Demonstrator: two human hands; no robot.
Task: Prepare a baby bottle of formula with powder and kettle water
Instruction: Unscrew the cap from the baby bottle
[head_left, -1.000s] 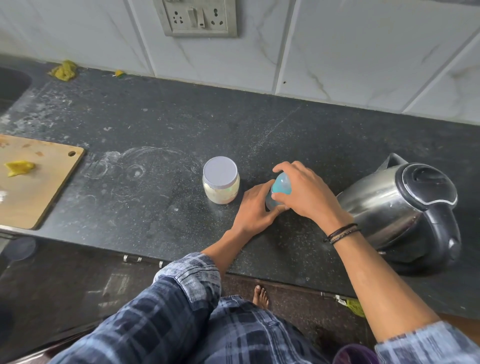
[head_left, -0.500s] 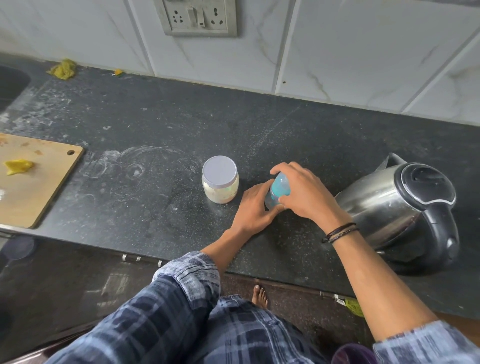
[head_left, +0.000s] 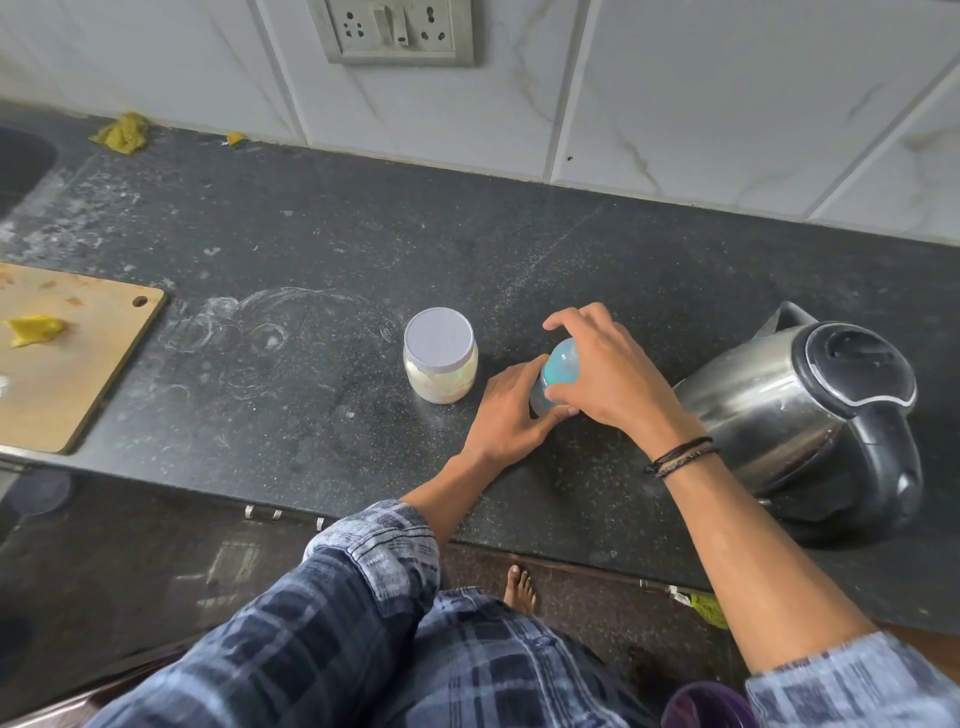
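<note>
A small baby bottle (head_left: 560, 366) with a teal cap stands on the dark counter (head_left: 311, 249). My left hand (head_left: 506, 415) grips its lower body from the near left side. My right hand (head_left: 608, 371) curls over its teal cap from above and the right. Most of the bottle is hidden by both hands. Just left of it stands a clear jar of pale powder (head_left: 440, 356) with its grey lid on. A steel kettle (head_left: 810, 415) with a black lid and handle sits at the right, lid closed.
A wooden cutting board (head_left: 67, 364) with a yellow scrap lies at the left edge. A sink corner (head_left: 21, 161) is at the far left. A wall socket (head_left: 397, 31) is on the tiled wall behind. Yellow scraps (head_left: 122, 135) lie at the back left.
Both hands stay on the bottle. My right hand's fingers have shifted slightly around the teal cap; the bottle has barely moved.
</note>
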